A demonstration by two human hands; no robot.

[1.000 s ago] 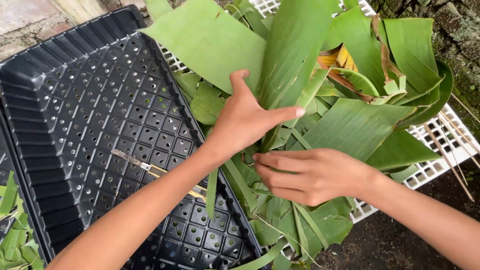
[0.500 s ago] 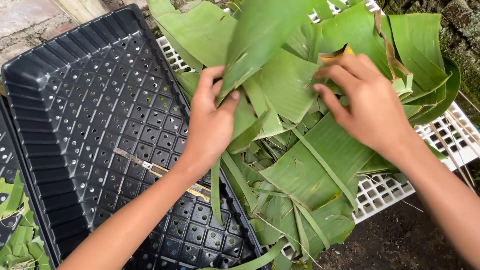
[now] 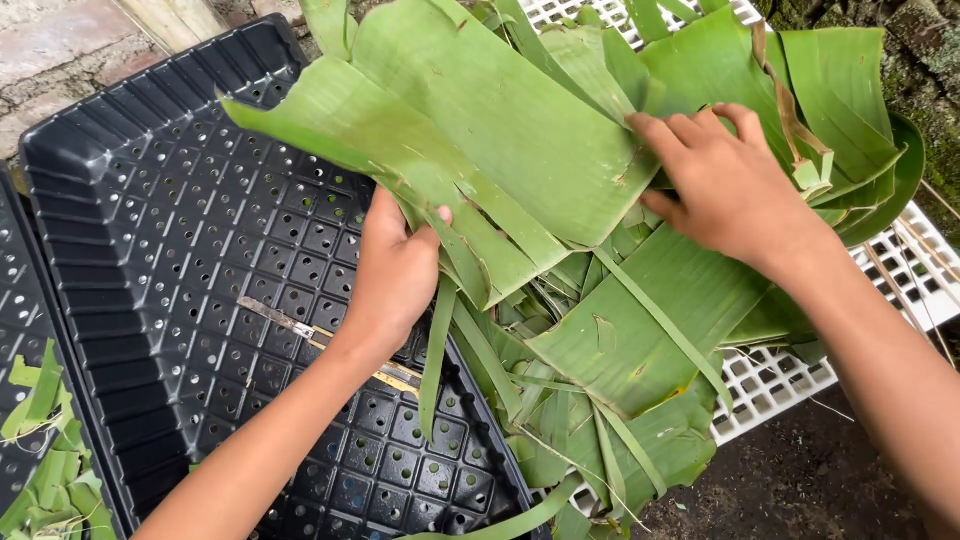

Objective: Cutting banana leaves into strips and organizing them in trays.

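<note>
Together, left hand [image 3: 395,270] and right hand [image 3: 725,185] grip a broad banana leaf [image 3: 500,130].

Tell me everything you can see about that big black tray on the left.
The black tray looks like moulded plastic, rectangular with ribbed, sloping walls and rounded corners. Its floor is a grid of small square cells, each pierced by a hole. It lies flat, tilted diagonally in the picture. A thin pale strip lies across the floor. The left hand hovers above it, gripping a large banana leaf whose edge overhangs the tray. Its right side is covered by a leaf pile.
</note>
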